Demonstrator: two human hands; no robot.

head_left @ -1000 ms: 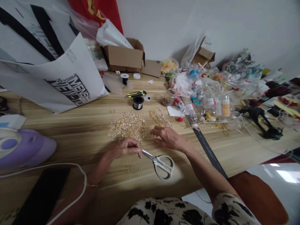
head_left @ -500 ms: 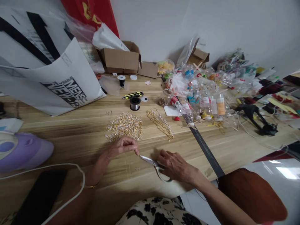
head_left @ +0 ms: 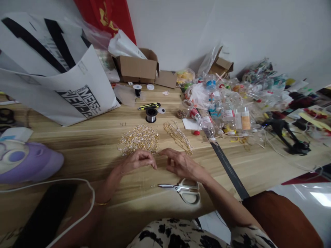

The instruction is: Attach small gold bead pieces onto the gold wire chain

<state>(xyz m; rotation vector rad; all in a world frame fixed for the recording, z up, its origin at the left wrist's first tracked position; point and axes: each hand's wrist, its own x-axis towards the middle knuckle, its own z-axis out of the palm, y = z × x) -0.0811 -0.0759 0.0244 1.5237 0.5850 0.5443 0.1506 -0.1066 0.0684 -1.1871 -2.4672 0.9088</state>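
My left hand [head_left: 141, 161] is just in front of a heap of gold and silver beaded chain [head_left: 139, 138]. Its thumb and fingertips are pinched together, and anything between them is too small to make out. Close by on the right, my right hand [head_left: 181, 163] is held over the wood with its fingers apart, and I see nothing in it. Below it lies a pair of scissors [head_left: 178, 188] with pale handles, blades pointing left. Tiny clear bits [head_left: 152, 185] rest near the blade tips. A few laid-out lengths of chain [head_left: 178, 136] are beyond my right hand.
Behind the heap are a wire spool [head_left: 151, 115] and a yellow-black utility knife [head_left: 149, 106]. Plastic bottles [head_left: 208, 124] and bags crowd the right. A large white bag [head_left: 77, 93] and a purple object [head_left: 38, 162] stand left. A white cable [head_left: 88, 186] crosses above my left forearm.
My right hand has let go of the scissors, which now lie on the table, and moved up toward my left hand. My left hand keeps its pinch. The whole view has shifted slightly.
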